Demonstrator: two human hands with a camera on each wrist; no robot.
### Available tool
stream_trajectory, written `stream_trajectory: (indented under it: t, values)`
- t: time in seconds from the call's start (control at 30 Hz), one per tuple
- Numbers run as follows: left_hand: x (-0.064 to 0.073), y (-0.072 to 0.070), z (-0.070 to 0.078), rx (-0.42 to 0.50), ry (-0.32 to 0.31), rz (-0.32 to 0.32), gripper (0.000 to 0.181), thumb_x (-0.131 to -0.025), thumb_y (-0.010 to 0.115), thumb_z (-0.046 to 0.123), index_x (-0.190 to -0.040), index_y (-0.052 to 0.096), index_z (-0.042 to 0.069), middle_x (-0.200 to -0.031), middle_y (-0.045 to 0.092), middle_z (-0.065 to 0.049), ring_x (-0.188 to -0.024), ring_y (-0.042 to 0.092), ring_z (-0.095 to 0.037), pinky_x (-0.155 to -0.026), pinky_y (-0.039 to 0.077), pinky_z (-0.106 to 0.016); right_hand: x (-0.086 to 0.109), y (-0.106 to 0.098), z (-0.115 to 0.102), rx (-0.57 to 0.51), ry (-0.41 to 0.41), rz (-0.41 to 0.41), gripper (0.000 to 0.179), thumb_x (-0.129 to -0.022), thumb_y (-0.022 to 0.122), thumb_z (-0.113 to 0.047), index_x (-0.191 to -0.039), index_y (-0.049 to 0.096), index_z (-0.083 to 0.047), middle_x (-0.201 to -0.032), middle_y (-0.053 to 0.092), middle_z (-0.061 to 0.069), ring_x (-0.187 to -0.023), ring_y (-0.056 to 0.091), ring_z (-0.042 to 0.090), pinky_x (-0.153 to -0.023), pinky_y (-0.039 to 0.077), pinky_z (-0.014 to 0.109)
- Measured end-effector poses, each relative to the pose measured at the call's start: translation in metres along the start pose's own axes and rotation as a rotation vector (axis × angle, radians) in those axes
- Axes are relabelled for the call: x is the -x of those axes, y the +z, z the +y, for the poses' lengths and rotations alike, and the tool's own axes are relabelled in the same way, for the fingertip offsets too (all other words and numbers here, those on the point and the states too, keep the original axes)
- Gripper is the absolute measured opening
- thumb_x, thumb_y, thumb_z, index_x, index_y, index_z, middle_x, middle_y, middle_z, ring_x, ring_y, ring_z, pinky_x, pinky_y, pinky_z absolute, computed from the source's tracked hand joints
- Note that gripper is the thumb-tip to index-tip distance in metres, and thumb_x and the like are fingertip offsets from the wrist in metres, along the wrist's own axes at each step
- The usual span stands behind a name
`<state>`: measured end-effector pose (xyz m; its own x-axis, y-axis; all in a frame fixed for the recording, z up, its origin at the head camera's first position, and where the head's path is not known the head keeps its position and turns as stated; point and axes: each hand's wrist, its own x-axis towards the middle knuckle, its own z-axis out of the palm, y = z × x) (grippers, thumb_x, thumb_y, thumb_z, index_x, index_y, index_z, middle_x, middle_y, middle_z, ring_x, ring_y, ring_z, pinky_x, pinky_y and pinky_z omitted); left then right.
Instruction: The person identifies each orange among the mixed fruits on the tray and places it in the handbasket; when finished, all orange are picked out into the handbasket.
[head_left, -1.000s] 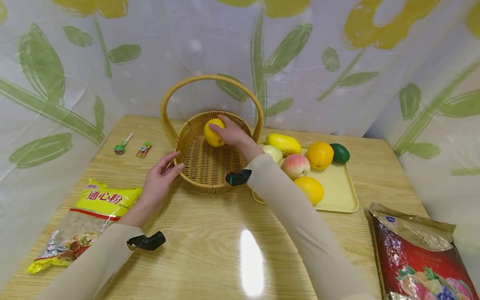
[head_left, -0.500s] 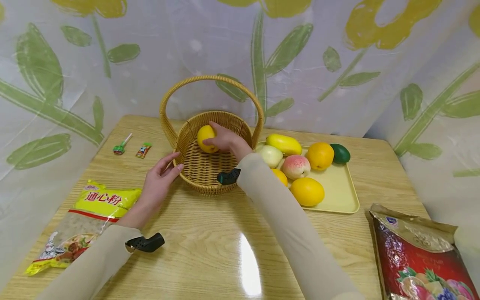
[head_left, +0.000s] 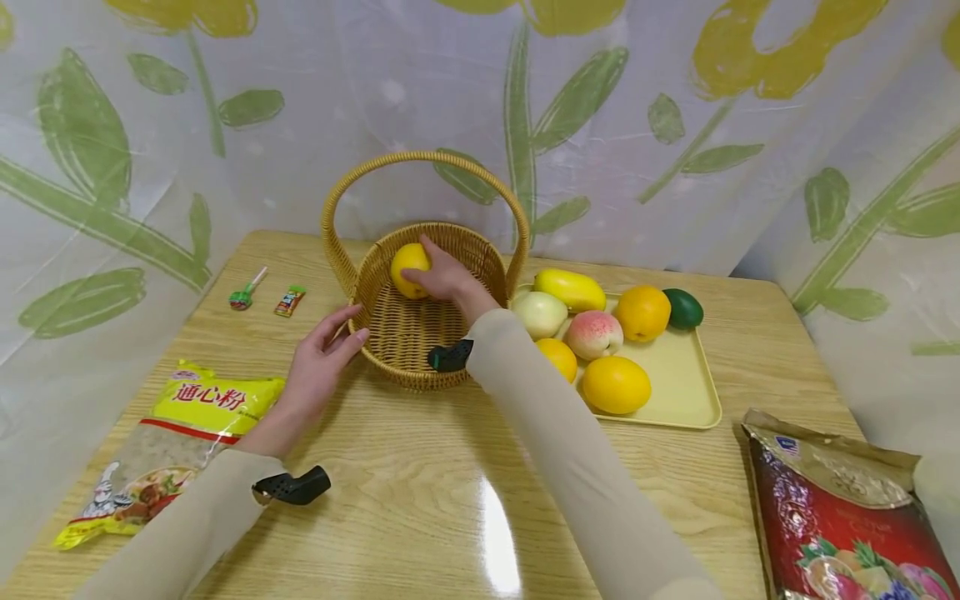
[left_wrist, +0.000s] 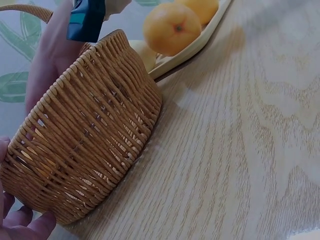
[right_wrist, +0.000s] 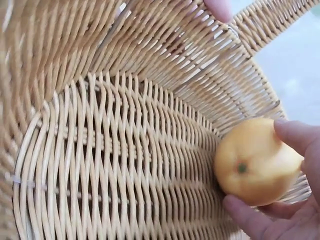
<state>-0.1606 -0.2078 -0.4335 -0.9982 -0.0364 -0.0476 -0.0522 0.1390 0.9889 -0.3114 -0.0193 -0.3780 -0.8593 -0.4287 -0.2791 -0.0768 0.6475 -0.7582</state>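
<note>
A wicker basket [head_left: 412,379] with a tall arched handle stands at the back of the table. Inside it, near the back left wall, my right hand [head_left: 446,277] grips a yellow-orange orange [head_left: 406,265]. The right wrist view shows thumb and fingers on opposite sides of the orange [right_wrist: 247,167], low by the woven base. My left hand [head_left: 318,358] rests against the basket's left side with relaxed fingers. In the left wrist view one digit lies at the rim and other fingertips [left_wrist: 42,225] touch the outer wall of the basket [left_wrist: 85,130] lower down.
Right of the basket, a yellow tray [head_left: 686,387] carries a peach [head_left: 594,335], a mango-like yellow fruit [head_left: 570,289] and several other fruits. A lollipop [head_left: 242,297], small candy [head_left: 289,301] and pasta bag [head_left: 180,442] lie left. A red bag [head_left: 843,508] lies right.
My right hand has moved left inside the basket with the orange, closer to the left wall. More fruit on the tray shows from behind the sleeve. My left hand has stayed put.
</note>
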Motion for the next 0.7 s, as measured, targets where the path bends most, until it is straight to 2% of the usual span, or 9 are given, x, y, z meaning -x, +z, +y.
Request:
stream_trajectory:
  t: [0.23, 0.43, 0.6, 0.7]
  values:
    - [0.0, 0.0, 0.0, -0.002, -0.004, -0.002, 0.065, -0.097, 0.059, 0.042, -0.152, 0.038, 0.016, -0.162, 0.017, -0.003, -0.145, 0.023, -0.027, -0.113, 0.032, -0.032, 0.013, -0.012, -0.002, 0.106, -0.04, -0.017, 0.077, -0.1, 0.054, -0.036, -0.159, 0.008, -0.017, -0.161, 0.022, 0.007, -0.144, 0.027, 0.025, -0.115, 0.031, 0.038]
    - [0.0, 0.0, 0.0, -0.009, -0.002, -0.004, 0.065, -0.097, 0.059, 0.042, -0.152, 0.038, 0.015, -0.162, 0.018, -0.003, -0.145, 0.023, -0.027, -0.112, 0.033, -0.029, 0.033, -0.025, -0.001, 0.217, -0.085, -0.032, 0.073, -0.1, 0.054, -0.039, -0.158, 0.015, -0.016, -0.159, 0.027, 0.012, -0.147, 0.02, 0.03, -0.118, 0.027, 0.044]
    - [0.0, -0.001, 0.0, -0.015, -0.001, -0.007, 0.065, -0.097, 0.059, 0.043, -0.152, 0.038, 0.016, -0.162, 0.018, -0.003, -0.145, 0.023, -0.026, -0.112, 0.033, -0.03, 0.06, -0.034, 0.0, 0.329, -0.182, -0.05, 0.073, -0.1, 0.053, -0.044, -0.158, 0.019, -0.015, -0.156, 0.034, 0.012, -0.145, 0.025, 0.029, -0.118, 0.027, 0.041]
    - [0.0, -0.001, 0.001, -0.014, 0.001, -0.011, 0.065, -0.097, 0.059, 0.042, -0.152, 0.037, 0.014, -0.162, 0.018, -0.004, -0.145, 0.023, -0.027, -0.113, 0.033, -0.031, 0.086, -0.042, 0.001, 0.337, -0.235, -0.062, 0.072, -0.1, 0.053, -0.045, -0.157, 0.021, -0.016, -0.157, 0.033, 0.009, -0.145, 0.026, 0.027, -0.118, 0.027, 0.04]
